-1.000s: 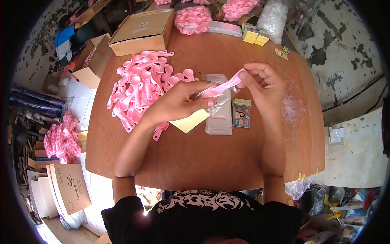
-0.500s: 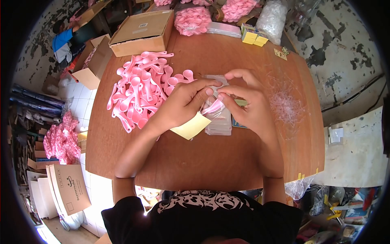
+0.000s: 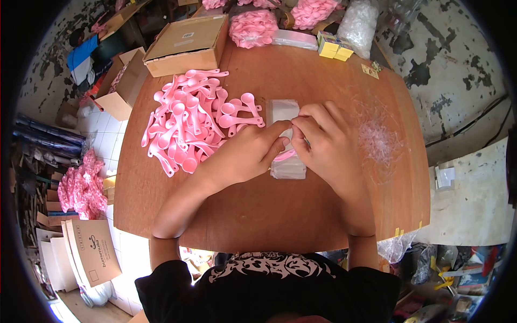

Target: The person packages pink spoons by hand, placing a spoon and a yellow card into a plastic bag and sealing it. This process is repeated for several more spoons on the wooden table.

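Note:
My left hand (image 3: 252, 151) and my right hand (image 3: 326, 141) meet over the middle of the table, fingertips pinched close together at the top of a small clear plastic bag, mostly hidden by the fingers. Below the fingertips shows part of a pink spoon (image 3: 285, 155), seemingly inside that bag. Under the hands lies a stack of clear plastic bags (image 3: 288, 171), its far end sticking out beyond my fingers. To the left is a large heap of pink measuring spoons (image 3: 186, 116), a few lying loose at its right side near my left hand.
Thin plastic strips (image 3: 379, 137) lie tangled on the right of the table (image 3: 258, 215). Along the back stand a cardboard box (image 3: 186, 46), a bag of pink spoons (image 3: 253, 28), small yellow boxes (image 3: 334, 46) and a clear plastic bundle (image 3: 358, 27). Another person (image 3: 81, 59) is at far left.
Both hands have drawn together and their fingertips now meet. The yellow card that showed under my left hand is out of sight. The pink spoon has shifted lower beneath the fingers.

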Demonstrator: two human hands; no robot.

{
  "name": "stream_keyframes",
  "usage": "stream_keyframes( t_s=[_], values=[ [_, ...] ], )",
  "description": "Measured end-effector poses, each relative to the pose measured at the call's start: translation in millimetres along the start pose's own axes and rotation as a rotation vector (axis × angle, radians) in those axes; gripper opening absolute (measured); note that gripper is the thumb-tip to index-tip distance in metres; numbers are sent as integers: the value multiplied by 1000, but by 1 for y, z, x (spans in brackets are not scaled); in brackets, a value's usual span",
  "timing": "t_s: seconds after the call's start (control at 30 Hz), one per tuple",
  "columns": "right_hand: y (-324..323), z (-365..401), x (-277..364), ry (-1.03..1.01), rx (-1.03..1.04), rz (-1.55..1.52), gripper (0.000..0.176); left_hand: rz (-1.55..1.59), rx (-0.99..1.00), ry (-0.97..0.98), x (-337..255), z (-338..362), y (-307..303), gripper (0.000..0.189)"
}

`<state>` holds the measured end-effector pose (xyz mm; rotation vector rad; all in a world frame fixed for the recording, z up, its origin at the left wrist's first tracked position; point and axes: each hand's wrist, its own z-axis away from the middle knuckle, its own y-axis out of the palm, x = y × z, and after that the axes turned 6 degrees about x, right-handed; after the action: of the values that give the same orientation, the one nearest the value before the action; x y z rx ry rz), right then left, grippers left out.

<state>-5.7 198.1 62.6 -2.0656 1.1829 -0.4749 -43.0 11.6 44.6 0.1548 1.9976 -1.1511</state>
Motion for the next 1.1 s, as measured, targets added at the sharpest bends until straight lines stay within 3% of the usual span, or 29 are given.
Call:
stream_keyframes(
  t_s=[0.23,0.67,0.87,0.93,1.1],
  values=[
    [6,4,-5,27,26,-87,9,-16,96,28,-1,1,-3,24],
    [7,5,2,-51,61,29,10,-123,75,77,5,3,1,11],
    [-1,4,-1,147,-67,-327,10,-49,91,48,-6,4,-6,31],
    [-16,3,-2,184,-125,-522,9,71,43,203,-5,3,-9,38],
    [-57,18,-32,346,-308,-936,12,380,-89,211,-5,7,-11,34]
  ],
)
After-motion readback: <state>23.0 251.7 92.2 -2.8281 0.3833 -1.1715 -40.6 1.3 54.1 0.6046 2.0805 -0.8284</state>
